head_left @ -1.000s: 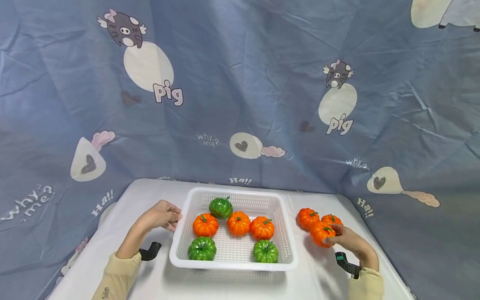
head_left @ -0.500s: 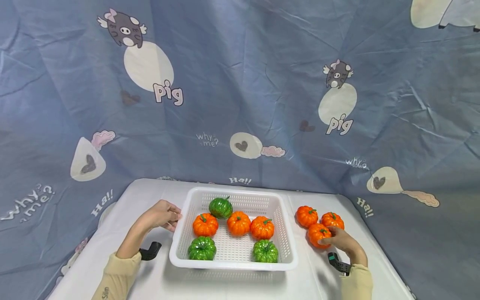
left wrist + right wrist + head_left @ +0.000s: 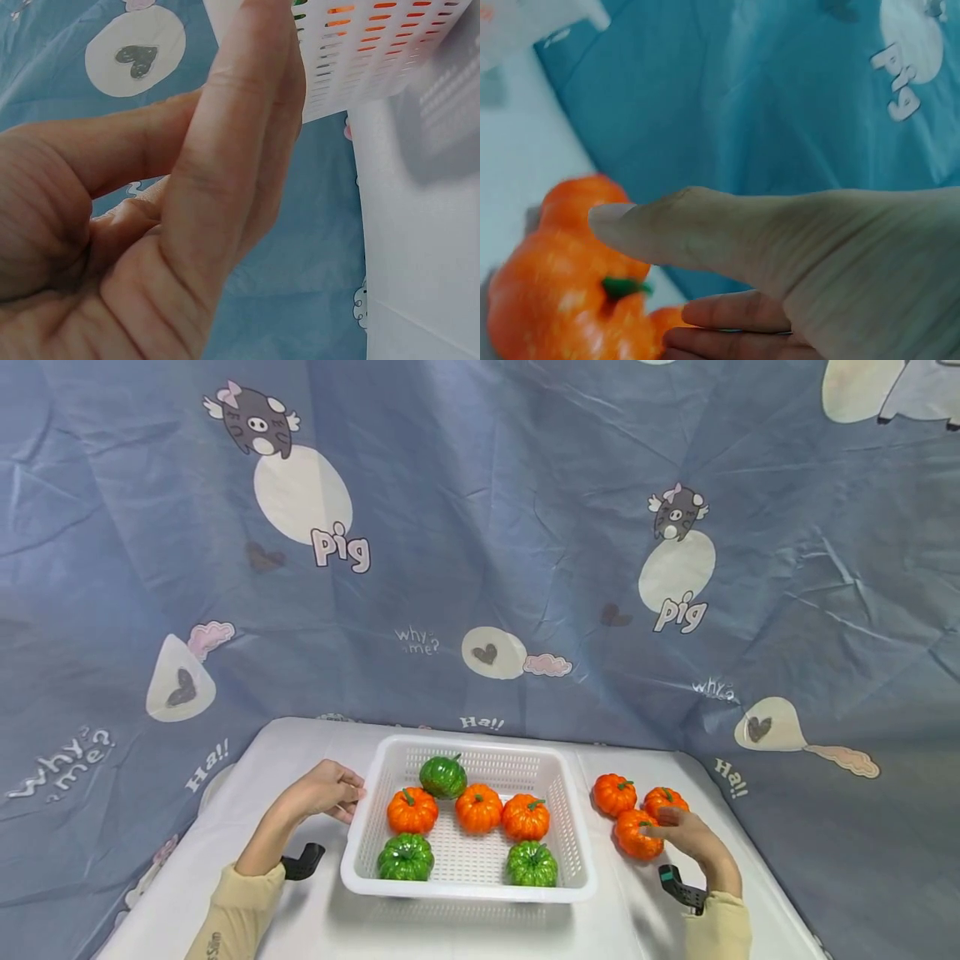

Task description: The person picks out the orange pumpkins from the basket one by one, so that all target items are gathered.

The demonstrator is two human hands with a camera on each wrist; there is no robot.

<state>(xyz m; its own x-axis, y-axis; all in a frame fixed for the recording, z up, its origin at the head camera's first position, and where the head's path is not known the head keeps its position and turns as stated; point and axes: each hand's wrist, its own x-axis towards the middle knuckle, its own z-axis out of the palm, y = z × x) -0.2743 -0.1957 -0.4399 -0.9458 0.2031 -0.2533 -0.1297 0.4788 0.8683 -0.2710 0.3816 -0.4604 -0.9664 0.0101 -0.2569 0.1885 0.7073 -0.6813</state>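
Observation:
My left hand (image 3: 330,792) holds the left rim of a white perforated plastic basket (image 3: 468,888); in the left wrist view the thumb and fingers (image 3: 217,165) meet near the basket's edge, the fingertips out of frame. To the right of the basket, three small orange pumpkins sit grouped on the table. My right hand (image 3: 690,835) hovers at the front pumpkin (image 3: 634,837), thumb and fingers spread apart. The right wrist view shows the thumb over this pumpkin (image 3: 555,300) with its green stem. Behind it are the left pumpkin (image 3: 613,794) and the right pumpkin (image 3: 663,799), partly hidden by the fingers.
Inside the basket lie three orange pumpkins (image 3: 478,808) and three green pumpkins (image 3: 406,857). The white table (image 3: 300,743) runs back to a blue cloth (image 3: 480,543) printed with pigs, hanging behind and at the sides.
The front orange pumpkin was set down against the other two, slightly left. My right hand has let go of it, its fingers spreading. The left hand stays at the rim.

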